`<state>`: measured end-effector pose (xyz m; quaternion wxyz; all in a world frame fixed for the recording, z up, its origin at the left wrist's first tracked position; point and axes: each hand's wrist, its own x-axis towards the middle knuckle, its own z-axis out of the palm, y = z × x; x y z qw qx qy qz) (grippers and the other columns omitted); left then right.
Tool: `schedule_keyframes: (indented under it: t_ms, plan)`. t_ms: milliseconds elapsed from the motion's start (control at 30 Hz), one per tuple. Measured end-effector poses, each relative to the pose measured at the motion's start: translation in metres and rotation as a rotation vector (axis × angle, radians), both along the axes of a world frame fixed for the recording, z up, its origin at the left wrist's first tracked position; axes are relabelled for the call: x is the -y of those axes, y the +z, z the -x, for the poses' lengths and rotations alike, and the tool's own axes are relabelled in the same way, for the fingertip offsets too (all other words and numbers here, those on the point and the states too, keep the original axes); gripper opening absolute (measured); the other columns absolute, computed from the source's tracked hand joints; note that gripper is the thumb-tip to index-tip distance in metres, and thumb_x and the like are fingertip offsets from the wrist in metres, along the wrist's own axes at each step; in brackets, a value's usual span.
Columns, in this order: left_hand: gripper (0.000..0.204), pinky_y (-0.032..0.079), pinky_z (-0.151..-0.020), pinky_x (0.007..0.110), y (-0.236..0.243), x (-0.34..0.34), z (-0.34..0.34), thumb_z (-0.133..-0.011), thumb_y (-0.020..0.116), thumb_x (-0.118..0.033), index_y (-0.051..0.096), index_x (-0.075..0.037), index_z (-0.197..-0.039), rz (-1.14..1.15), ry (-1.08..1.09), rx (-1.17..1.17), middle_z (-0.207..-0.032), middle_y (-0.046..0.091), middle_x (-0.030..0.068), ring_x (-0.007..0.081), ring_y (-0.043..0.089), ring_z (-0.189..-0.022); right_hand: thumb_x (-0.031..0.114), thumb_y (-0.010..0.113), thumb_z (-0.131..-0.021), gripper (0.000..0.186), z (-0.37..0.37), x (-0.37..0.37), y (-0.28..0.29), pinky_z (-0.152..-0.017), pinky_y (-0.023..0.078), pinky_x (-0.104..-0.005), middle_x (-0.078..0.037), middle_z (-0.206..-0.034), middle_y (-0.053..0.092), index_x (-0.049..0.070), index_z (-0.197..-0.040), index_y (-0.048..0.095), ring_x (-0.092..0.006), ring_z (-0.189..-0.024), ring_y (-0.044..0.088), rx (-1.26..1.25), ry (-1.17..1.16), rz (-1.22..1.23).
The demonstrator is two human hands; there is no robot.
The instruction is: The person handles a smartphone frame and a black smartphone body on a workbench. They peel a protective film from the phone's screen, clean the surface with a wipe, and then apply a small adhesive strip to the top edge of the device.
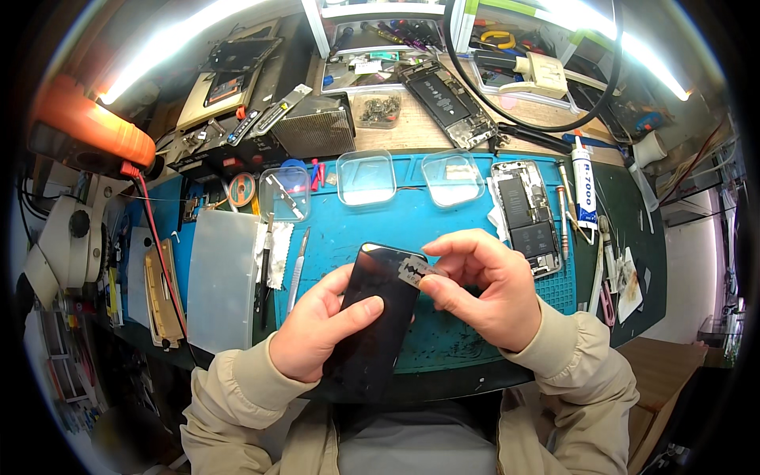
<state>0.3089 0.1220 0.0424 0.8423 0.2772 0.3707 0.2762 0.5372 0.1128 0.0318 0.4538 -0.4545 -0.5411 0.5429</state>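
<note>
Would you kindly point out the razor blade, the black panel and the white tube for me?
Razor blade (414, 271): head view, on its flat face.
Black panel (375, 334): head view, on its glossy face.
White tube (584, 186): head view, on its body's middle.

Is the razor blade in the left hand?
No, the right hand pinches the razor blade; the left hand holds a dark panel.

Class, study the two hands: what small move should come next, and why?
Probably a light stroke of the razor blade over the black phone panel: the right hand pinches the blade at the panel's upper right, while the left hand grips its left side.
</note>
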Motion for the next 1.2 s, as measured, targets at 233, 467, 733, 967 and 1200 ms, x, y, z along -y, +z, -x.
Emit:
schedule_keyframes:
  t_ms: [233,467,733,967,1200]
  plan:
    - [0.052,0.055,-0.09,0.031,-0.002,0.0,0.0,-0.096,0.065,-0.018,0.043,-0.003,-0.14,-0.006,0.017,-0.004,-0.124,0.062,0.0083,0.0171,0.065,-0.105,0.003,0.074,-0.086,0.029,0.0,0.001,0.002,-0.063,0.052,-0.0211,-0.003,-0.083,0.071,0.003,-0.113,0.063,-0.0054,-0.07,0.065,0.02,0.019,0.022]
    - [0.051,0.053,-0.093,0.032,-0.004,0.0,0.001,-0.096,0.065,-0.017,0.043,-0.003,-0.14,-0.01,0.016,-0.005,-0.123,0.062,0.0084,0.017,0.064,-0.108,0.003,0.074,-0.086,0.03,0.001,0.002,0.003,-0.064,0.052,-0.0212,-0.002,-0.083,0.07,0.003,-0.114,0.063,-0.0055,-0.07,0.065,0.041,0.042,-0.013]
    - [0.05,0.052,-0.095,0.032,-0.005,0.001,0.002,-0.097,0.063,-0.014,0.043,-0.002,-0.14,0.003,0.035,0.004,-0.125,0.061,0.008,0.0155,0.062,-0.11,0.003,0.074,-0.086,0.031,0.002,0.005,0.004,-0.064,0.052,-0.0214,-0.003,-0.083,0.07,0.002,-0.114,0.063,-0.0058,-0.07,0.065,0.075,0.086,-0.051]
    - [0.05,0.05,-0.097,0.03,-0.006,-0.001,0.002,-0.098,0.061,-0.011,0.041,-0.001,-0.142,-0.01,0.044,0.025,-0.129,0.059,0.0078,0.013,0.059,-0.114,0.002,0.075,-0.085,0.03,0.004,0.006,0.004,-0.063,0.052,-0.0217,-0.003,-0.081,0.069,0.002,-0.113,0.063,-0.006,-0.069,0.065,0.075,0.098,-0.055]
    - [0.049,0.05,-0.098,0.031,-0.008,-0.001,0.002,-0.098,0.061,-0.011,0.041,0.0,-0.141,-0.024,0.06,0.027,-0.129,0.059,0.0083,0.0134,0.059,-0.114,0.003,0.075,-0.085,0.03,0.006,0.009,0.003,-0.062,0.053,-0.022,-0.003,-0.081,0.07,0.001,-0.112,0.064,-0.0063,-0.069,0.065,0.08,0.107,-0.068]
